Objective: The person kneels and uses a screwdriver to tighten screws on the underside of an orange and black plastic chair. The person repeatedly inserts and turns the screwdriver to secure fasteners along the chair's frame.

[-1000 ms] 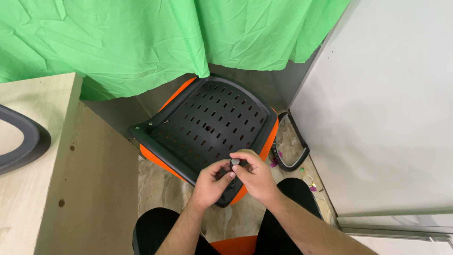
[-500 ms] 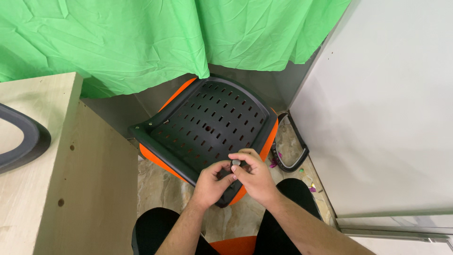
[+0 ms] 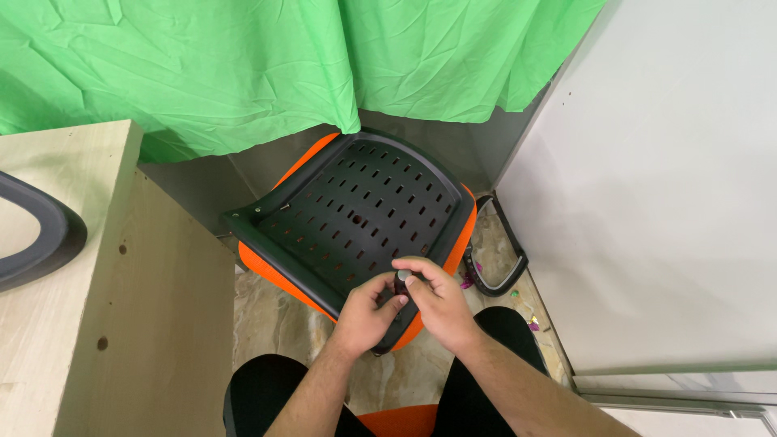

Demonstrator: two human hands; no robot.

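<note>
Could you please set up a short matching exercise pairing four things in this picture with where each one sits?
Things:
1. crumpled green cloth backdrop
2. pale wooden cabinet
3. black curved armrest loop
4. black perforated plastic seat pan with orange cushion

Places:
A. on the floor by the white panel
B. left edge of view
C. hanging across the top
D. under both hands

Pairs: 1-C, 2-B, 3-A, 4-D

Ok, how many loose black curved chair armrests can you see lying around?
2: one black curved armrest on the floor right of the upturned orange chair seat, one on the wooden cabinet, left. Others may be hidden.
</note>
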